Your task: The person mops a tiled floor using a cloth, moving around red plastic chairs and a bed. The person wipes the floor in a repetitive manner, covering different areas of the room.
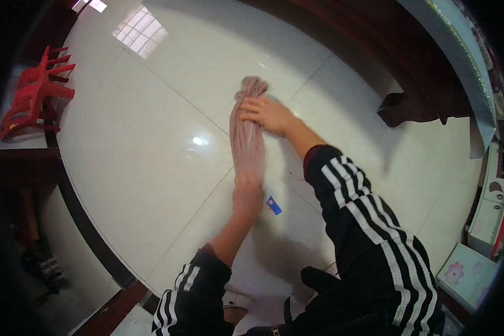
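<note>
A long dusty-pink cloth [243, 136] stretches lengthwise before me over the glossy tiled floor. Its far end is bunched into a knot-like clump, and lengthwise folds run down toward me. My right hand [269, 115] comes in from the right with its fingers curled over the cloth just below that clump. At the near end, my left hand [248, 193] grips the cloth; motion blur hides how its fingers sit. Whether the cloth touches the floor or hangs just above it, I cannot tell. Beside my left hand lies a small blue packet [273, 205] on the tiles.
Red plastic chairs [38, 94] stand at the far left, near a dark door frame [88, 235]. A dark wooden bed frame [428, 84] with a carved foot borders the upper right. White cabinets [483, 201] and a flower-patterned box [466, 273] line the right edge.
</note>
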Tool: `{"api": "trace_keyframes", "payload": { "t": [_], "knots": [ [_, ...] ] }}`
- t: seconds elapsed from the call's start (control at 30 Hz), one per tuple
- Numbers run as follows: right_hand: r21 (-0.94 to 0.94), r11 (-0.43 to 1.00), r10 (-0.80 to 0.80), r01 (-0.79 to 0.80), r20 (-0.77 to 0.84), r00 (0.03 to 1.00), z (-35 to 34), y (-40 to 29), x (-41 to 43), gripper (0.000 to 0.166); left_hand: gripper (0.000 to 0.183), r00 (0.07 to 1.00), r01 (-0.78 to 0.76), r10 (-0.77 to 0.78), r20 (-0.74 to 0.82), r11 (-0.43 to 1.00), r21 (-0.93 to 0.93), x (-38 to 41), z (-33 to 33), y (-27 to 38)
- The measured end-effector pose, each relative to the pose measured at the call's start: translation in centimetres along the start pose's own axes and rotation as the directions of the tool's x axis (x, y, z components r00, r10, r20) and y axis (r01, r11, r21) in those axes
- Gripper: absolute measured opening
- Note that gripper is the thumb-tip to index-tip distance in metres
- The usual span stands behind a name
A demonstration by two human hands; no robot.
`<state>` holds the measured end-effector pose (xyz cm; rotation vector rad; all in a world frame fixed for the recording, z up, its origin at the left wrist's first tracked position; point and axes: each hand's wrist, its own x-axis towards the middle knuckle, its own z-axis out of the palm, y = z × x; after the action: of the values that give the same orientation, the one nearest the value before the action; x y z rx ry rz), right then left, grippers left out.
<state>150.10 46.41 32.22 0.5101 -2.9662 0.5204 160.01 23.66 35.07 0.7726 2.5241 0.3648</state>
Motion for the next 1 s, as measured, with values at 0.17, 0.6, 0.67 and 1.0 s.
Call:
{"api": "trace_keyframes", "payload": {
  "t": [0.17, 0.6, 0.67, 1.0],
  "knots": [
    [-0.111, 0.968, 0.222, -0.226, -0.046, 0.974, -3.3, 7.5, -5.6, 0.045, 0.063, 0.992, -0.125, 0.129, -0.017, 0.984, 0.13, 6.4, 0.7, 4.1],
    [-0.124, 0.9, 0.396, -0.417, -0.166, 0.903, -5.1, 4.5, -26.0, 0.042, 0.061, 0.953, -0.288, 0.246, 0.176, 0.916, 0.278, 1.2, 4.2, 9.8],
    [-0.171, 0.868, 0.436, -0.465, -0.184, 0.881, -5.5, 2.8, -30.0, 0.04, 0.06, 0.935, -0.347, 0.311, 0.171, 0.9, 0.263, -1.0, 7.0, 11.0],
    [-0.161, 0.523, 0.804, -0.837, -0.233, 0.547, -7.3, -12.4, -57.7, 0.031, 0.046, 0.61, -0.777, 0.699, 0.372, 0.621, 0.105, -13.1, 17.3, 22.8]
  ]
}}
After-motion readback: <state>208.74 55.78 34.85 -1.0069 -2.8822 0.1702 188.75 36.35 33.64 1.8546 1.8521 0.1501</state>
